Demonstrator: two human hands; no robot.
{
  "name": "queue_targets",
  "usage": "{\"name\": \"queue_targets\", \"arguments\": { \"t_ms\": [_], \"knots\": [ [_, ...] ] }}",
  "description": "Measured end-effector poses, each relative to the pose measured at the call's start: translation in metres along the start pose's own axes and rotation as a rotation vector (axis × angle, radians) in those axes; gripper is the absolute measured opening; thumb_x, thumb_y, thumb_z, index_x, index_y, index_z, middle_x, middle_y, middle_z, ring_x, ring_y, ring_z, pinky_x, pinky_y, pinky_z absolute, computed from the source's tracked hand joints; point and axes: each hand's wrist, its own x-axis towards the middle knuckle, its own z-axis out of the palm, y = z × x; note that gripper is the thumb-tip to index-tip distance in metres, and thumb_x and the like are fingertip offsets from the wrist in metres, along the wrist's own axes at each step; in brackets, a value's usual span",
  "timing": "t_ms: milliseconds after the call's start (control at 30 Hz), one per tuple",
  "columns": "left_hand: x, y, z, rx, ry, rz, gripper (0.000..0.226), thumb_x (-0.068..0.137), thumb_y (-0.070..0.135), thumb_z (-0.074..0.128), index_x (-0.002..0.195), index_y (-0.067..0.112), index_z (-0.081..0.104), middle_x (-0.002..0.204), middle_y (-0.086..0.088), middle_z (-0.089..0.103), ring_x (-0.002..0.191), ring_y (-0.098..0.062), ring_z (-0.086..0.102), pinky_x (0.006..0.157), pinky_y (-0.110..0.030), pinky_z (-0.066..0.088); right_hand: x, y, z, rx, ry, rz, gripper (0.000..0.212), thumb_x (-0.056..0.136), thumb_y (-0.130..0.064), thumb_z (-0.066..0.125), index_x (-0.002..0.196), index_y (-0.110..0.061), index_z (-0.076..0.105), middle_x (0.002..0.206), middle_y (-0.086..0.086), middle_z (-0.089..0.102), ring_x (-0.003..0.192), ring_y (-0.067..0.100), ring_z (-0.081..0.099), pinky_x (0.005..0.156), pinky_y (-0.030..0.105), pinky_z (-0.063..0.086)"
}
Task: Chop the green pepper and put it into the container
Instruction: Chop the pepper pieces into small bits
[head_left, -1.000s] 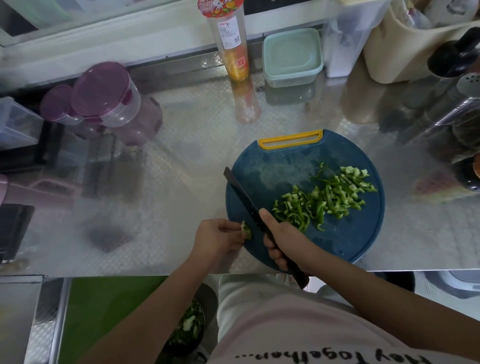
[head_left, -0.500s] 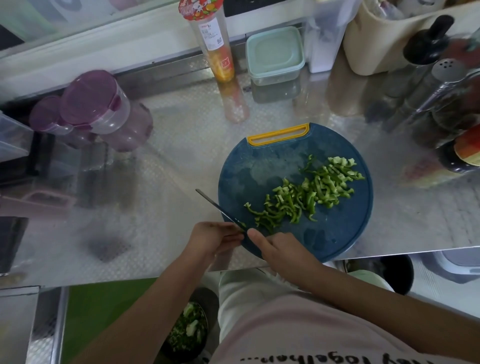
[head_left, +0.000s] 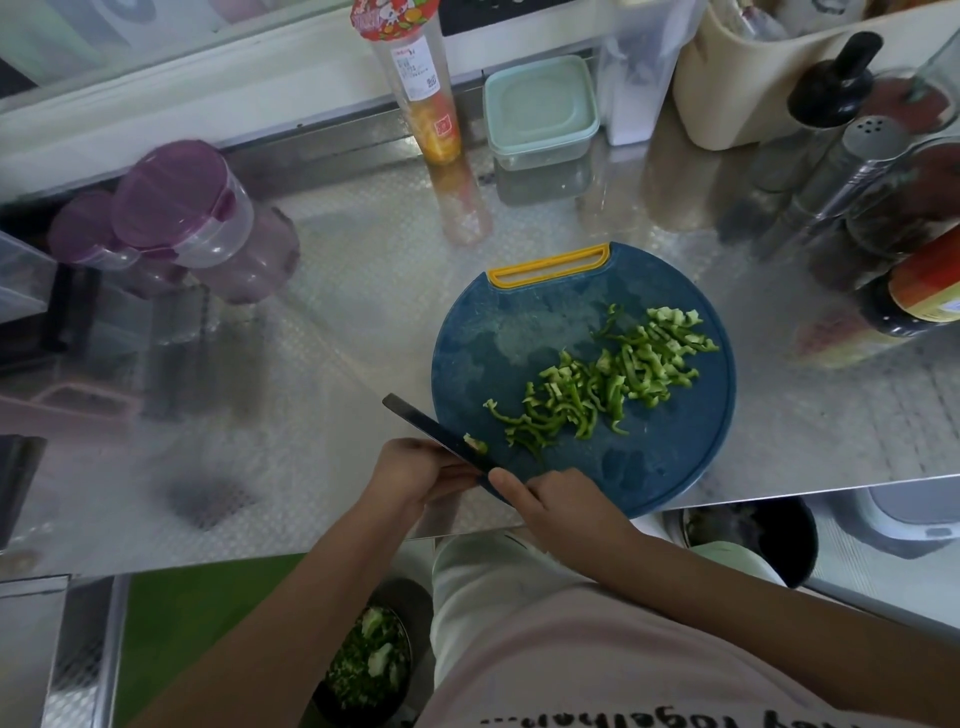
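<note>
The stainless steel counter (head_left: 322, 364) carries all items. Along its far edge stand a beige tub (head_left: 727, 104), two purple-lidded jars (head_left: 176, 208) at the left, a pale green lidded box (head_left: 540, 111) and a tall clear tube with a red cap (head_left: 415, 88).

A round blue cutting board (head_left: 519, 332) lies near the front edge of the counter, right of centre, with its yellow handle (head_left: 548, 264) on the far side. The near rim of the board overhangs the counter edge slightly.

The chopped green pepper (head_left: 613, 379) lies on the board as a loose band of strips. The band runs from the near left part of the board to the far right part. All of the strips lie on the board surface.

Below the counter edge, a dark bowl (head_left: 413, 603) holds chopped green matter (what it is cannot be determined).

The right hand (head_left: 561, 501) is at the near left rim of the board. It is clamped on the knife (head_left: 431, 423), with one finger extended toward the blade; the handle is hidden under the hand. The black blade points away and to the left. Its tip lies beyond the left rim of the board, over the counter.

The left hand (head_left: 415, 470) is just beside the right hand, under the blade. Its fingers are bent, with the tips at the blade. It cannot be determined whether they pinch anything.

One small pepper piece (head_left: 475, 444) sits on the blade, near the rim of the board.
</note>
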Motion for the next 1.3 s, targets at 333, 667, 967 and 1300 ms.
{"name": "queue_targets", "arguments": {
  "t_ms": [333, 667, 967, 1300],
  "knots": [
    [-0.0025, 0.001, 0.002, -0.091, 0.013, -0.021, 0.011, 0.081, -0.008, 0.063, 0.074, -0.002, 0.06, 0.051, -0.007, 0.066, 0.049, -0.019, 0.067, 0.045, -0.026, 0.054, -0.0006, 0.0038, 0.0077, -0.123, 0.043, -0.045, 0.064, 0.083, -0.07, 0.013, 0.053, -0.02, 0.039, 0.053, -0.003, 0.043, 0.059, 0.02, 0.047, 0.063, 0.033, 0.039],
    [-0.0011, 0.0, 0.0013, -0.079, 0.011, -0.022, 0.01, 0.079, -0.007, 0.066, 0.073, -0.002, 0.06, 0.051, -0.007, 0.067, 0.049, -0.019, 0.067, 0.046, -0.027, 0.055, -0.0025, 0.0032, 0.006, -0.146, 0.041, -0.063, 0.061, 0.093, -0.063, 0.021, 0.053, -0.019, 0.039, 0.053, -0.002, 0.041, 0.06, 0.02, 0.047, 0.065, 0.033, 0.038],
    [0.001, -0.0005, 0.0001, -0.059, 0.028, -0.001, 0.013, 0.086, -0.008, 0.057, 0.074, -0.002, 0.06, 0.052, -0.006, 0.067, 0.049, -0.018, 0.067, 0.045, -0.026, 0.054, -0.0007, 0.0022, 0.0073, -0.147, 0.047, -0.054, 0.061, 0.091, -0.064, 0.021, 0.053, -0.02, 0.037, 0.052, -0.003, 0.04, 0.061, 0.022, 0.046, 0.067, 0.036, 0.042],
    [0.0033, -0.0067, -0.0017, -0.034, 0.029, 0.016, 0.02, 0.088, -0.012, 0.05, 0.076, -0.003, 0.063, 0.065, -0.014, 0.071, 0.063, -0.025, 0.071, 0.057, -0.031, 0.059, 0.0061, 0.0048, 0.0073, -0.128, 0.022, -0.025, 0.062, 0.092, -0.063, 0.022, 0.053, -0.018, 0.036, 0.054, -0.001, 0.04, 0.066, 0.025, 0.05, 0.07, 0.037, 0.041]
  ]
}}
